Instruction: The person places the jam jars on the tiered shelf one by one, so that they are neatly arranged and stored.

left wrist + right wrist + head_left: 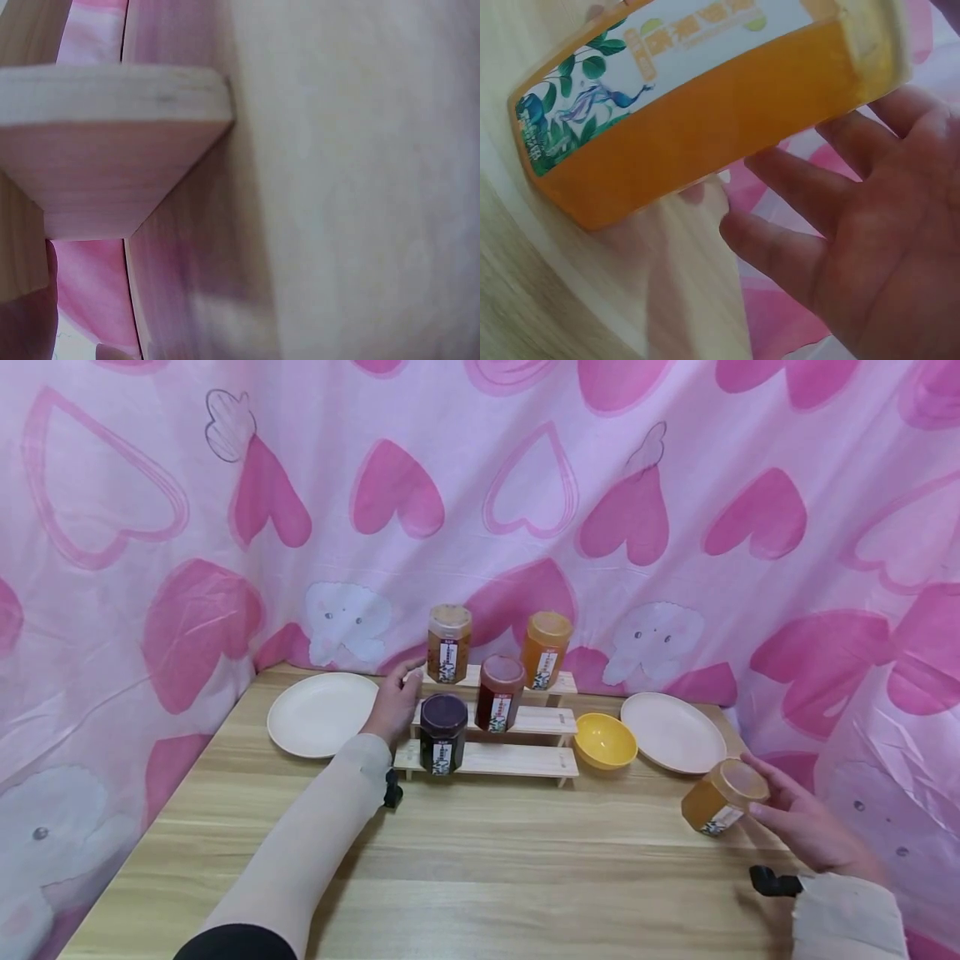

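Observation:
My left hand [395, 700] holds the left end of a three-tier wooden stand [517, 758]. In the left wrist view, fingertips show against the wood of the stand [112, 180]; the rest of that hand is out of sight. My right hand [813, 822] grips a honey-coloured jar [712, 802] near its lid. The jar [697, 142] tilts above the table at the right. On the stand are a dark jar [442, 735] at the bottom, a red jar [497, 697] in the middle, and a speckled amber jar [448, 647] and an orange jar [545, 652] on top.
A white plate [322, 714] lies left of the stand. At its right stand a yellow bowl [606, 742] and another white plate [675, 735]. A pink heart-patterned curtain [480, 468] hangs behind and beside the wooden table [525, 860].

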Demonstrator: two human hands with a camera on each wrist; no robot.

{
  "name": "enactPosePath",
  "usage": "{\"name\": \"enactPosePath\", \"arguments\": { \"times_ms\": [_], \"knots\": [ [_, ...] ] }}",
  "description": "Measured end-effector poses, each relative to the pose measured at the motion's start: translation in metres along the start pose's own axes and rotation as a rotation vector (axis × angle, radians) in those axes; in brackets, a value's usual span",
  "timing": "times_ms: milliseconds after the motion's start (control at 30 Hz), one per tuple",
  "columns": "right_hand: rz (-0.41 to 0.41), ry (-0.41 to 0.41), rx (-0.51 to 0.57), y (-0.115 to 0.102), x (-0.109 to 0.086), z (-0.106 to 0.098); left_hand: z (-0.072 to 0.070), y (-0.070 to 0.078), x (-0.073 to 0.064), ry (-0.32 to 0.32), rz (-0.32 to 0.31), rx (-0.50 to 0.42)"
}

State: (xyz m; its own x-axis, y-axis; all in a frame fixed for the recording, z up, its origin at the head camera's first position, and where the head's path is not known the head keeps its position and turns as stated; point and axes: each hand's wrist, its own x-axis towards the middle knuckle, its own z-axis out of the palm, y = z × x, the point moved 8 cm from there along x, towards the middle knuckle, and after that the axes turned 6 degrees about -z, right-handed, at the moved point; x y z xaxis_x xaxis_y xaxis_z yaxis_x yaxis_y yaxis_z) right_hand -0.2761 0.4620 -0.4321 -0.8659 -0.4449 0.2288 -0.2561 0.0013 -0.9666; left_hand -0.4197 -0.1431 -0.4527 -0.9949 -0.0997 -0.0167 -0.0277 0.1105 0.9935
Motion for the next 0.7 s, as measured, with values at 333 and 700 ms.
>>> {"name": "enactPosePath", "arguments": {
  "times_ms": [333,700],
  "knots": [
    [0.015,-0.068,0.134,0.0059,0.0048,0.0062,0.0003,-0.0014,-0.001,0.0,-0.007,0.016],
    [0.075,0.052,0.013,0.0084,0.0051,0.0018,0.0009,0.0005,-0.001,-0.003,0.005,-0.002]
  ]
}}
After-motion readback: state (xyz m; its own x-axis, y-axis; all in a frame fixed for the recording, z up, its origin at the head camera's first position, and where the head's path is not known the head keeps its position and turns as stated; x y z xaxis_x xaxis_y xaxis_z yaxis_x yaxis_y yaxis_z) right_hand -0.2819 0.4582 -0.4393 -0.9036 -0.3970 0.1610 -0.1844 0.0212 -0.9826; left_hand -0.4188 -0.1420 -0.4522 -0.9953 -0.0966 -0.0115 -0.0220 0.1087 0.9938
